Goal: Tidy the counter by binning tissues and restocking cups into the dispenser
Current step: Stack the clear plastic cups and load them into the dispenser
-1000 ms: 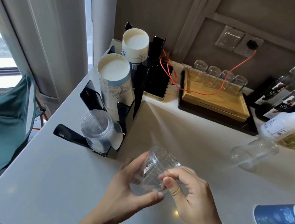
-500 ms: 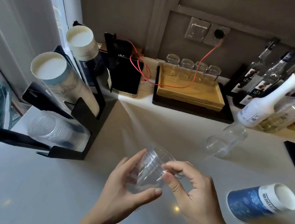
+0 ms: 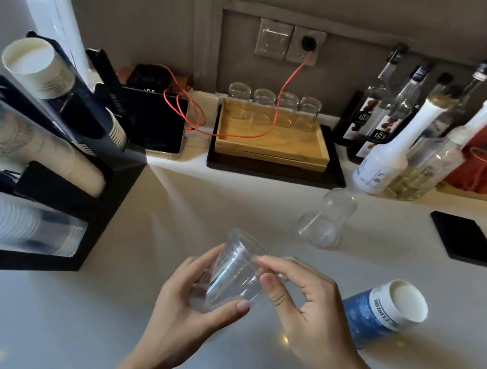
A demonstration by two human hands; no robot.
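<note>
A clear plastic cup (image 3: 233, 274) is held over the white counter (image 3: 51, 323) by both hands. My left hand (image 3: 192, 308) cups it from below and my right hand (image 3: 307, 317) pinches its rim side. At the left stands the black cup dispenser (image 3: 105, 193), with paper cup stacks (image 3: 39, 66) in the upper slots and a stack of clear cups (image 3: 13, 223) in the lowest. A second clear cup (image 3: 323, 220) lies on its side in mid-counter. A blue paper cup (image 3: 381, 313) lies on its side just right of my right hand. No tissues are in view.
A wooden tray (image 3: 271, 144) with several glass jars sits at the back wall, a red cable over it. Syrup bottles (image 3: 382, 156) and red cups (image 3: 477, 168) crowd the back right. Black coasters (image 3: 462, 237) lie at the right. A dark tablet (image 3: 155, 124) leans behind the dispenser.
The view has swung right, so the dispenser shifted to the left edge and the blue paper cup came fully into view. Both hands kept hold of the clear cup.
</note>
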